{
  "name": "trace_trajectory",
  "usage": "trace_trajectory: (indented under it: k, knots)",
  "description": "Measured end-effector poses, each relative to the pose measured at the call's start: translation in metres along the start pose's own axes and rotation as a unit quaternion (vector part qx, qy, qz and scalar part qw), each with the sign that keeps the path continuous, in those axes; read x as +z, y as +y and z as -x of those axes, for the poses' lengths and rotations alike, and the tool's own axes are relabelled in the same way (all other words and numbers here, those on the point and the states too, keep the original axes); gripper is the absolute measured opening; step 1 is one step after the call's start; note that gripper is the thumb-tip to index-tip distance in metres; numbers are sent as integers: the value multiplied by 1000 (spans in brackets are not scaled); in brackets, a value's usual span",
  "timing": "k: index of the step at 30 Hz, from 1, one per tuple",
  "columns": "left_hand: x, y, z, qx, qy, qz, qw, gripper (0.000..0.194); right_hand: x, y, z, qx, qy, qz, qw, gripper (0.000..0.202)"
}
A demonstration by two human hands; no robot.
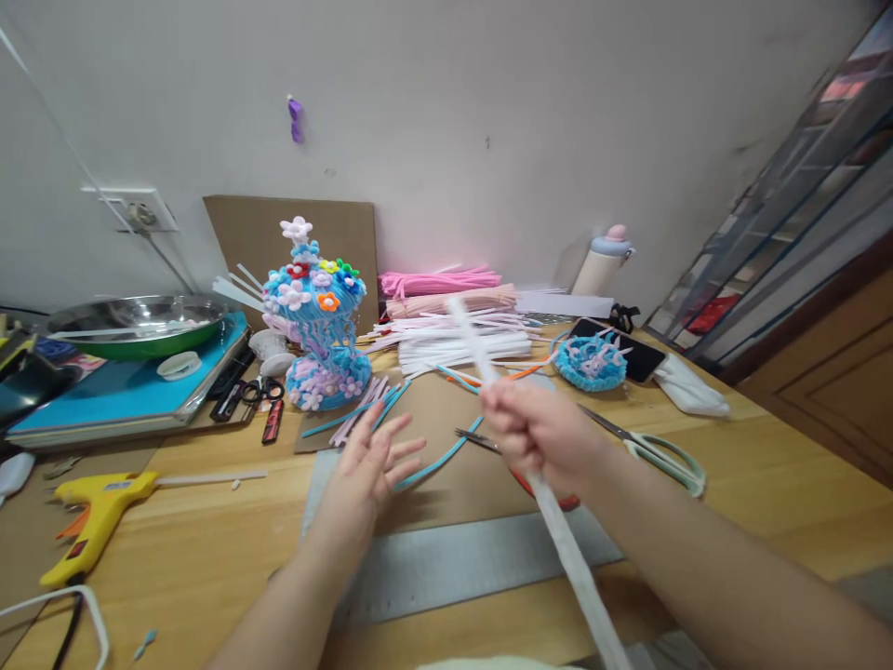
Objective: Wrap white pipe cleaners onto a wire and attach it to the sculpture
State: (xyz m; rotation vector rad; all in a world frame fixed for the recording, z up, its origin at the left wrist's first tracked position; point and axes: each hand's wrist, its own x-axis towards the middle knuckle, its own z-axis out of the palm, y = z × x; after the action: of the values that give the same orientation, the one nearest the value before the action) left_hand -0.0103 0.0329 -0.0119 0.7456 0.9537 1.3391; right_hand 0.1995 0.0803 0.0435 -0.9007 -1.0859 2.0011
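Observation:
My right hand (pixel 537 430) is closed around a long, narrow white strip (pixel 568 549), which slants from the pile at the back down to the bottom edge. Motion blurs the strip, so its material is unclear. My left hand (pixel 373 456) is held open over the cardboard (pixel 425 419), fingers apart, with nothing in it. Near it lie a bent blue pipe cleaner (pixel 446 458) and some short pink and blue pipe cleaners (pixel 359 409). Red-handled pliers or cutters (pixel 478 439) lie partly hidden behind my right hand. A metal ruler (pixel 446 568) crosses the board's front.
Behind stand a blue flowered pipe-cleaner ornament (pixel 317 316) and stacks of white pipe cleaners (pixel 460 349) and pink ones (pixel 439 281). Green-handled scissors (pixel 662 456), a blue fuzzy ring-shaped piece (pixel 592 363) and a bottle (pixel 604 261) are right. A yellow glue gun (pixel 104 512) lies left.

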Motion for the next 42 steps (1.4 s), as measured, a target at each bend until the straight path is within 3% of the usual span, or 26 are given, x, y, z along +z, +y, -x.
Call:
trace_trajectory:
  k: [3,5,9,15,19,22,26,31,33,36,38,42]
  knots:
    - [8,-8,11,-136,-137,18,981,46,-13,-38,-18,-174,105,-109,973,19]
    - [14,-14,18,-202,-197,23,959,40,-26,-49,-30,-234,166,-163,944,25]
    - [17,-16,25,-286,-238,39,927,39,-51,-42,-45,-281,245,-234,898,32]
    - [15,-7,27,-298,-256,34,919,36,-67,-28,-45,-290,280,-274,873,31]
    - [18,-15,28,-233,-235,-68,941,40,-71,-27,-43,-290,288,-285,867,32]
    - [18,-25,26,-89,-154,-215,960,48,-76,-25,-43,-296,303,-293,857,32]
    - [11,-35,23,61,-75,-372,923,31,-85,-24,-43,-292,319,-305,848,33]
    - [8,-32,25,99,-30,-353,930,12,-88,-22,-44,-282,334,-319,841,34]
    - [12,-29,25,71,-13,-318,945,11,-87,-22,-45,-277,332,-325,841,35]
    - [19,-23,24,-31,-2,-219,975,24,-84,-21,-46,-271,324,-329,845,35]
    - [21,-19,23,-120,-49,-139,982,37,-81,-20,-47,-268,317,-329,848,34]
    - [21,-18,24,-245,-184,-59,950,43,-70,-11,-52,-254,301,-325,860,32]
